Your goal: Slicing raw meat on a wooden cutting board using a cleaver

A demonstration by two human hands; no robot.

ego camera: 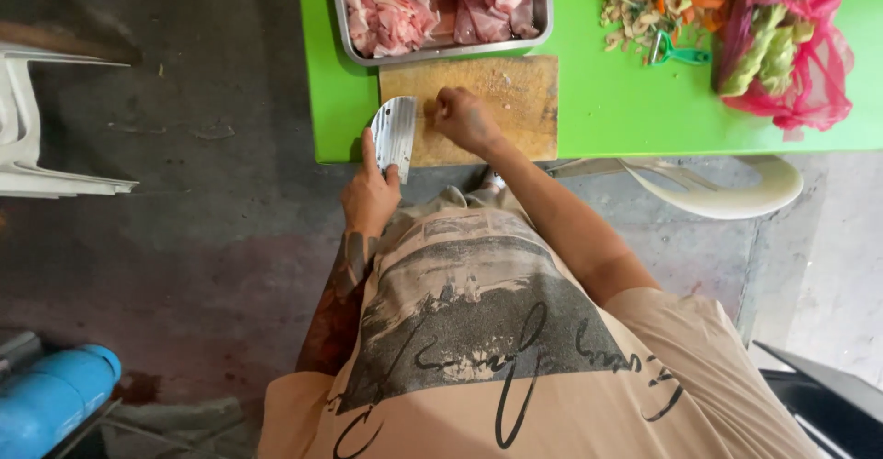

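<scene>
Two hands are working at the near edge of a bright green table (607,100), and both are mine. My left hand (370,197) is gripping the handle of a broad steel cleaver (395,132), fingers wrapped fully around it, with the index finger lying along the blade's back; the blade is standing over the left end of a wooden cutting board (501,100). My right hand (464,120) is resting on the board just beside the blade, fingers curled in tight and pressing down, and I cannot tell whether anything is pinched under them. Beyond the board, a metal tray (342,17) is sitting, touching its far edge, and it is holding a heap of raw pink meat (405,13). Off to the right, vegetable peelings (644,8) are lying near a green peeler (679,54), and a pink mesh bag (809,63) with leafy greens inside is lying further right. White plastic chairs (727,192) are standing by the table.
</scene>
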